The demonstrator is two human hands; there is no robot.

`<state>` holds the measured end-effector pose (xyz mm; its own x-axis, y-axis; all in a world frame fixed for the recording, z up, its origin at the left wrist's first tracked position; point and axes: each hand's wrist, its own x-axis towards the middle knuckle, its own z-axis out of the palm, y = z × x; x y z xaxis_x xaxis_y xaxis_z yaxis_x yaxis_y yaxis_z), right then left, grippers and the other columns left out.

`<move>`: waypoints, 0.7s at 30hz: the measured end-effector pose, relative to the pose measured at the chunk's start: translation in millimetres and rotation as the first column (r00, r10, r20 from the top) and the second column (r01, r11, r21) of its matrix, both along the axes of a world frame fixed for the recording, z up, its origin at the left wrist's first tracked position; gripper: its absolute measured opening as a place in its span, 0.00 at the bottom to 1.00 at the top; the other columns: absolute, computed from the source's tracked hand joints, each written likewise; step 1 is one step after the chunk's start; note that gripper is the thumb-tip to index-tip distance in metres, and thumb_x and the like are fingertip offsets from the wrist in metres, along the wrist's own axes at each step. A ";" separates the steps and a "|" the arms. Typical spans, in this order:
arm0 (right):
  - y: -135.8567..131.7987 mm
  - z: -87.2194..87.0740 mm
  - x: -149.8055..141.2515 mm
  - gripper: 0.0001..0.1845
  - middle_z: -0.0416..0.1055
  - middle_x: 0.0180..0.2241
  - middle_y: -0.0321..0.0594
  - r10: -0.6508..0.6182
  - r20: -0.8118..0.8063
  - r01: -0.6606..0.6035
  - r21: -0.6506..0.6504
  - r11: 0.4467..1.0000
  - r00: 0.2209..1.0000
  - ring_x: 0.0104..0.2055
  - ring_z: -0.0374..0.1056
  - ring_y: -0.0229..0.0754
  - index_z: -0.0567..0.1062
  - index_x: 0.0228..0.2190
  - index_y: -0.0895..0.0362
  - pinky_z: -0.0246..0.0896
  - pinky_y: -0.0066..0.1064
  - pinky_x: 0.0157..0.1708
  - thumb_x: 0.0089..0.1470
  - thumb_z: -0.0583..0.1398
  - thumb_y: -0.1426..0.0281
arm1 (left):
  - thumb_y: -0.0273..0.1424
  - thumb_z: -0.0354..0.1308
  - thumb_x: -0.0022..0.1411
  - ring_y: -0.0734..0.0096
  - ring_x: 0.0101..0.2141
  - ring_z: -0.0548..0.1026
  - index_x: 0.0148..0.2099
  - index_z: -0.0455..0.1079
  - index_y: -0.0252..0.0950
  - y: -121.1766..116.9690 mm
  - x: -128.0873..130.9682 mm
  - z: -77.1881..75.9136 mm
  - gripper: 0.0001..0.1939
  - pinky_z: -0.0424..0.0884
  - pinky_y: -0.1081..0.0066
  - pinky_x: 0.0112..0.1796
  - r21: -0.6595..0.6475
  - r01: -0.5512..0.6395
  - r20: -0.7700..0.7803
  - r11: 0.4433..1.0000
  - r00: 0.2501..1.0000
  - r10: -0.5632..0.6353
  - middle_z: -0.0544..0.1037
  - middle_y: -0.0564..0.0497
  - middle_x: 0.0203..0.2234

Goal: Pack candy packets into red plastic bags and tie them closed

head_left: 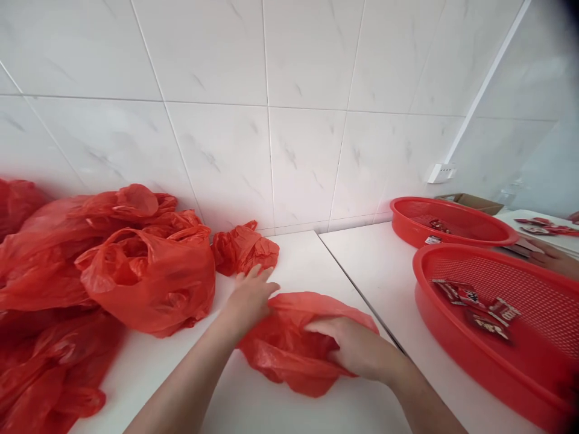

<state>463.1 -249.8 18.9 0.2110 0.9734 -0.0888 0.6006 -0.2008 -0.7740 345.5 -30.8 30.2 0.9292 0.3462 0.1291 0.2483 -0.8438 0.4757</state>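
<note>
A red plastic bag [289,361] lies spread on the white table in front of me, its mouth gaping toward the right. My left hand [251,298] is over the bag's left upper edge, open, fingers stretched apart and holding nothing. Within the bag's mouth is my right hand [350,346]. One of its digits reaches out straight to the left, apart from the others, and the hand looks open. Red film partly hides the remaining fingertips. A smaller crumpled red bag [248,247] rests just beyond my left hand.
Several red bags [154,277] are heaped at the left. Two red plastic baskets [425,289] stand at the right; the nearer holds several small wrapped packets [486,310]. Another person's hand [554,256] shows behind it. A tiled wall [307,163] bounds the table [294,241], which has a seam.
</note>
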 end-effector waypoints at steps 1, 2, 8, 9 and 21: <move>-2.1 3.1 4.2 0.28 0.75 0.38 0.28 -0.001 -0.011 0.001 0.001 1.000 1.000 0.36 0.70 0.36 0.76 0.38 0.48 0.61 0.23 0.29 0.39 0.50 0.83 | 0.22 0.57 0.45 0.45 0.53 0.63 0.29 0.71 0.37 13.2 0.3 -6.4 0.07 0.58 0.52 0.49 -0.132 -0.061 -0.009 0.989 0.998 0.060 0.74 0.44 0.43; -4.3 4.9 9.5 0.30 0.74 0.41 0.28 -0.039 -0.025 0.039 0.000 0.999 0.999 0.39 0.70 0.37 0.76 0.40 0.46 0.62 0.23 0.32 0.40 0.50 0.83 | 0.24 0.56 0.47 0.48 0.47 0.68 0.25 0.68 0.36 24.6 -0.4 -10.6 0.02 0.62 0.55 0.44 -0.253 -0.093 -0.019 0.963 0.996 0.091 0.75 0.45 0.35; -2.3 -10.6 34.3 0.17 0.71 0.47 0.35 -0.328 -0.174 0.346 0.084 0.934 0.928 0.48 0.68 0.42 0.76 0.40 0.49 0.65 0.32 0.45 0.50 0.54 0.72 | 0.35 0.55 0.54 0.72 0.27 0.72 0.35 0.65 0.37 44.2 -4.6 -12.3 0.08 0.67 0.72 0.29 -0.694 0.027 0.064 0.719 0.998 0.025 0.73 0.53 0.28; 0.9 -15.5 35.6 0.16 0.71 0.47 0.36 -0.372 -0.172 0.393 0.109 0.913 0.912 0.47 0.68 0.41 0.76 0.41 0.49 0.66 0.32 0.45 0.50 0.55 0.71 | 0.36 0.56 0.55 0.73 0.28 0.73 0.37 0.65 0.37 42.3 -4.1 -11.9 0.10 0.68 0.73 0.30 -0.788 0.064 0.113 0.613 0.993 0.042 0.74 0.52 0.29; 15.4 -30.4 33.9 0.10 0.74 0.35 0.38 -0.601 -0.089 0.583 0.391 0.712 0.794 0.37 0.70 0.42 0.75 0.32 0.53 0.66 0.32 0.37 0.53 0.56 0.62 | 0.39 0.64 0.51 0.76 0.25 0.73 0.32 0.64 0.36 10.3 16.0 -31.8 0.15 0.70 0.74 0.30 -0.952 0.283 0.301 0.118 0.786 0.541 0.71 0.56 0.24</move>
